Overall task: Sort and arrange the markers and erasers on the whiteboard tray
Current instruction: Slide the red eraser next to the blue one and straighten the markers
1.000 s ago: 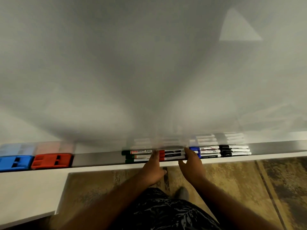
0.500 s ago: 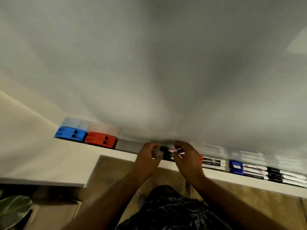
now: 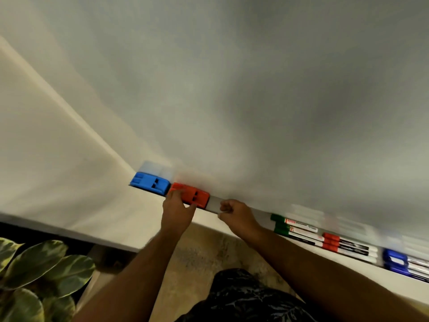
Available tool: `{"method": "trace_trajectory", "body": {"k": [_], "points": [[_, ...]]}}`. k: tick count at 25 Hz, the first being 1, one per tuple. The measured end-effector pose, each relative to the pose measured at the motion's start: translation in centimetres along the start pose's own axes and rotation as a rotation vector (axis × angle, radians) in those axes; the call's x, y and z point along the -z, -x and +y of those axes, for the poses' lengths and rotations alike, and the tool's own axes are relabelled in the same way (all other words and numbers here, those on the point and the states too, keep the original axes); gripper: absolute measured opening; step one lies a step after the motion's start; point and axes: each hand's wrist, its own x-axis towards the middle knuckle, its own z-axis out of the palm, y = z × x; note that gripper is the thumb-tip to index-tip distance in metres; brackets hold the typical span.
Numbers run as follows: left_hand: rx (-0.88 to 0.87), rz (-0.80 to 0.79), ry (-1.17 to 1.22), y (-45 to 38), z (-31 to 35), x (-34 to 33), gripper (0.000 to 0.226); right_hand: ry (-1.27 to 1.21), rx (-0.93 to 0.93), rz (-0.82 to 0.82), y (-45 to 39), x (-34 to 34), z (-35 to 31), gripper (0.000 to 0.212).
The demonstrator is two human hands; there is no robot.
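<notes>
A grey whiteboard tray [image 3: 214, 203] runs from centre left down to the right edge. At its left end sits a blue eraser [image 3: 149, 183], and a red eraser [image 3: 192, 196] lies right beside it. My left hand [image 3: 176, 212] grips the red eraser at its front, thumb and fingers around it. My right hand [image 3: 236, 216] rests curled on the tray's front lip just right of the red eraser, holding nothing I can see. Farther right lie green-capped markers [image 3: 292, 227], then red-capped markers [image 3: 346, 246], then blue-capped markers [image 3: 404, 263], each group side by side.
The whiteboard [image 3: 232, 101] fills the upper view. A white ledge [image 3: 92, 205] extends left of and below the tray. A leafy plant [image 3: 41, 275] stands at bottom left. Patterned floor [image 3: 204, 249] shows between my arms.
Both hands have left the markers and moved left along the tray. My left hand has taken hold of the red eraser. The view has swung left.
</notes>
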Motion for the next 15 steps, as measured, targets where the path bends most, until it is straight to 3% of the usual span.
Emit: {"method": "trace_trajectory", "body": {"k": [6,11,15], "points": [[0.057,-0.050,-0.004,-1.9,-3.1,1.0,0.057,0.058,-0.109,-0.100,-2.3,-3.9,-1.2,0.076],[0.066,-0.064,-0.003,-3.3,-3.5,1.1,0.058,0.058,-0.060,-0.077,-3.1,-5.3,-2.7,0.060],[0.086,-0.079,0.037,-4.0,-3.3,0.9,0.043,-0.054,-0.105,-0.117,-3.3,-5.3,-3.5,0.055]]}}
